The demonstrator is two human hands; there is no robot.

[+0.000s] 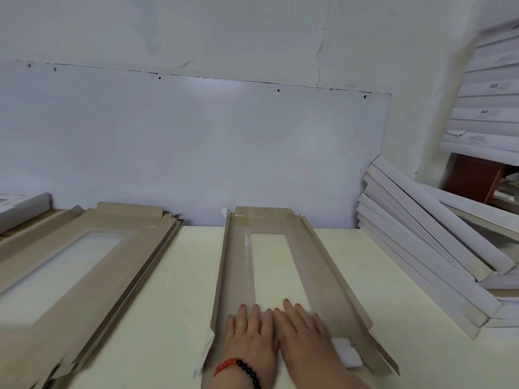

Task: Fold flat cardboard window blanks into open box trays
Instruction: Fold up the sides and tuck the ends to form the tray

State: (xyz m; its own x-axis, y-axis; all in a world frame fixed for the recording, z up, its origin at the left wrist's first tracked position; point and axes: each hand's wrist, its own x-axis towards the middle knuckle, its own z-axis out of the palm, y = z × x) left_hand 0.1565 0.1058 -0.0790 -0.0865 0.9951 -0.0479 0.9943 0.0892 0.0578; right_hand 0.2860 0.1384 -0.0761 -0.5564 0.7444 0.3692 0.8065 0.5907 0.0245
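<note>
A long cardboard blank (292,265) is lying on the pale table (193,276), running from the near edge to the far wall, with both hands pressing flat on its near end. The left hand (250,332) and the right hand (303,329) are lying side by side, touching, fingers straight and only slightly spread, gripping nothing. The blank's long side flaps are already standing partly up, so the tray looks half formed.

The likely trouble is at those side flaps: they are leaning outward, and if the hands are lifting off before the ends are tucked, the walls may be springing back flat. Pressing on the clear window (it seems thin) could be creasing or popping it loose. A small white block (346,352) is sitting just beside the right hand on the blank and could be getting trapped under a fold.

A stack of flat blanks (84,262) is waiting on the left, and finished white trays (427,248) are leaning at the right. The near end of the blank is being cut off by the frame edge and covered by the wrists, so its end flap is not showing. The far end flap is hard to read.
</note>
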